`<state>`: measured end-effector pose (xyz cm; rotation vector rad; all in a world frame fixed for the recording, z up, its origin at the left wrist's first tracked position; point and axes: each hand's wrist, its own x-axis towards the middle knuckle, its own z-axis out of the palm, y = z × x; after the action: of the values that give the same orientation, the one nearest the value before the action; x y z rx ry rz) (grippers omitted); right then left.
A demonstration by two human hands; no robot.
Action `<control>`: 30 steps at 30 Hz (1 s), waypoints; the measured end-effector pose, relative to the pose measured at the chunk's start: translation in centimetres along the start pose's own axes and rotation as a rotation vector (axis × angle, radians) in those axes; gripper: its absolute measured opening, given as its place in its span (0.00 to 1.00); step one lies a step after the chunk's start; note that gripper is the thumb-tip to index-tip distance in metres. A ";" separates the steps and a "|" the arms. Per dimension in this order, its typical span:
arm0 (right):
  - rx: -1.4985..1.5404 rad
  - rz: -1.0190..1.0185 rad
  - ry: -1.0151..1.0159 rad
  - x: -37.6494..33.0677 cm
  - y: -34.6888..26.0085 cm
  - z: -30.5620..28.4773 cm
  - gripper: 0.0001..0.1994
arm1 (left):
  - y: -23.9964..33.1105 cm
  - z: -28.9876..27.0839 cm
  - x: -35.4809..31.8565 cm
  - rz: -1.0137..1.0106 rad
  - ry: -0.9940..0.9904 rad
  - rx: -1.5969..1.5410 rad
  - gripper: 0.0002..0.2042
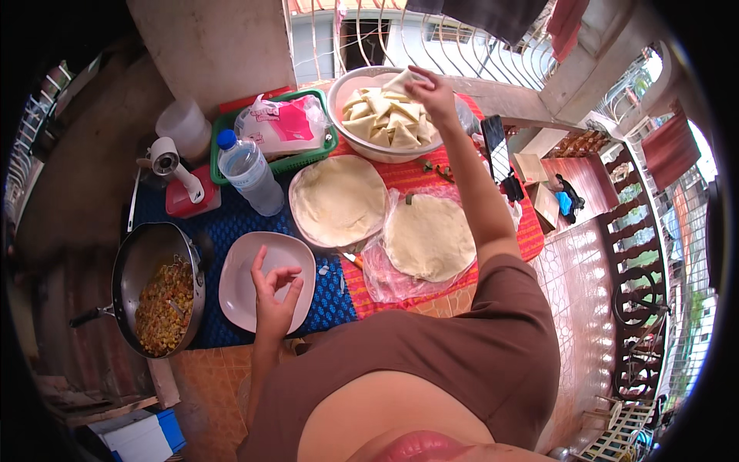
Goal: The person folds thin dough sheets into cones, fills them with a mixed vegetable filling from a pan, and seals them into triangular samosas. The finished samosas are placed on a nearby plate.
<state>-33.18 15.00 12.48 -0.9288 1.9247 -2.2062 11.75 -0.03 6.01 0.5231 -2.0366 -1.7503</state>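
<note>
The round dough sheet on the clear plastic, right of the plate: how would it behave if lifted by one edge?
The dough sheet looks thin and flat, so probably floppy and tear-prone. It lies on crinkled plastic, which may cling and lift with it.

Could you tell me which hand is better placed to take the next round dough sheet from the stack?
Left, probably: the left hand hovers empty over the pale plate, beside the dough stack. The right hand holds a folded triangle over the bowl.

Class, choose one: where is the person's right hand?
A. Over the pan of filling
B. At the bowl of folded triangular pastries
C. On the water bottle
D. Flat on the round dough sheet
B: the right hand holds a folded pastry over the white bowl of triangles.
</note>
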 end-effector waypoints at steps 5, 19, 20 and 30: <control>-0.234 0.228 0.179 10.6 8.8 1.1 0.09 | -0.6 -0.4 -2.4 -0.101 0.084 0.008 0.33; -1.130 0.122 -0.094 8.9 6.4 0.9 0.15 | -0.6 -2.8 -4.2 -0.084 0.028 0.149 0.20; -1.038 0.100 -0.171 6.9 4.0 1.1 0.14 | -0.7 -2.8 -3.9 -0.073 0.017 0.149 0.19; -0.876 0.286 -0.693 -23.6 -1.7 -1.4 0.16 | -0.9 -3.3 -1.7 0.162 -0.222 0.231 0.16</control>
<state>-14.05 26.67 4.79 -1.1659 2.3727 -0.6653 14.96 -2.05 5.50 0.2297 -2.3795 -1.5462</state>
